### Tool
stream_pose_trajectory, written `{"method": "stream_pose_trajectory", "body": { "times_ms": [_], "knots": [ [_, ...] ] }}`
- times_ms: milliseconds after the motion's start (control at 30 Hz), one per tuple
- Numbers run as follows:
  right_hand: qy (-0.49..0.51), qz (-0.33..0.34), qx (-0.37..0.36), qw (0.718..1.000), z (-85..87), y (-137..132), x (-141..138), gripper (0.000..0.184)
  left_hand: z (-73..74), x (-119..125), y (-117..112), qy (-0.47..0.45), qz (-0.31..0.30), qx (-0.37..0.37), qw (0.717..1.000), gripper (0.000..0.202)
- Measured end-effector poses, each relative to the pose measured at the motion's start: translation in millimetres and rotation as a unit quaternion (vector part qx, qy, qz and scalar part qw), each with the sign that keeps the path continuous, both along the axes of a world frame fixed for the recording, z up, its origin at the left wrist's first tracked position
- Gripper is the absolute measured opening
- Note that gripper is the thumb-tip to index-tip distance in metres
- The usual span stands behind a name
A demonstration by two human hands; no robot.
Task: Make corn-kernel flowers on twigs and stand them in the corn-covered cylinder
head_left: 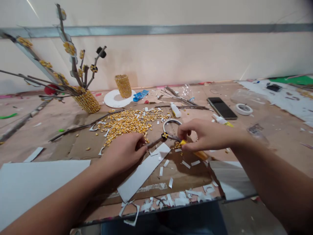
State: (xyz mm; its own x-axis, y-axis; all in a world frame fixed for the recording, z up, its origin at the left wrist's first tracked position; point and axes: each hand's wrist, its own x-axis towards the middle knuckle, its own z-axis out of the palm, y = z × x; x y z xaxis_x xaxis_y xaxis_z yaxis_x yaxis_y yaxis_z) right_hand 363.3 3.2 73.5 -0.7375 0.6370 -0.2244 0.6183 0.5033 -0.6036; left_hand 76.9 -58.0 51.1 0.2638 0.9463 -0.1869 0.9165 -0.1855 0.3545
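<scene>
A thin brown twig spans between my two hands above the cardboard. Midway along it sits a small black disc with corn kernels arranged like a flower. My left hand is closed, pinching the twig's left end between thumb and fingers. At the other end, my right hand is closed with thumb and curled fingers around the twig. Beneath the right hand lies a yellow, long object, partly hidden, whose kind I cannot make out. A white ring stands just behind the disc.
Loose corn kernels are heaped on the cardboard. A corn-covered vase with decorated branches stands left; a smaller corn-covered cup stands behind. Rightward lie a phone, white tape and glue bottle. Paper scraps litter the front edge.
</scene>
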Motion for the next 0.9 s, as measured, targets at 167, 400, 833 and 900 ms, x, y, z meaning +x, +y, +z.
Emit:
{"method": "stream_pose_trajectory", "body": {
  "times_ms": [167, 400, 833, 900],
  "knots": [
    [0.133, -0.018, 0.004, 0.991, -3.2, 8, 5, 0.028, 5.7, 8, -11, 0.067, -0.101, -0.003, 0.993, 0.035],
    [0.311, -0.088, -0.061, 0.944, -12.8, 9, -6, 0.025, 12.4, 18, -20, 0.112, -0.139, -0.020, 0.984, 0.031],
    [0.437, -0.260, -0.196, 0.838, -6.3, 2, -41, 0.022, -10.6, -3, 0, -0.484, 0.020, -0.362, 0.796, 0.026],
    [0.448, -0.252, -0.153, 0.844, -17.7, -6, -48, 0.025, -12.7, -1, -2, -0.499, 0.059, -0.338, 0.796, 0.038]
  ]
}}
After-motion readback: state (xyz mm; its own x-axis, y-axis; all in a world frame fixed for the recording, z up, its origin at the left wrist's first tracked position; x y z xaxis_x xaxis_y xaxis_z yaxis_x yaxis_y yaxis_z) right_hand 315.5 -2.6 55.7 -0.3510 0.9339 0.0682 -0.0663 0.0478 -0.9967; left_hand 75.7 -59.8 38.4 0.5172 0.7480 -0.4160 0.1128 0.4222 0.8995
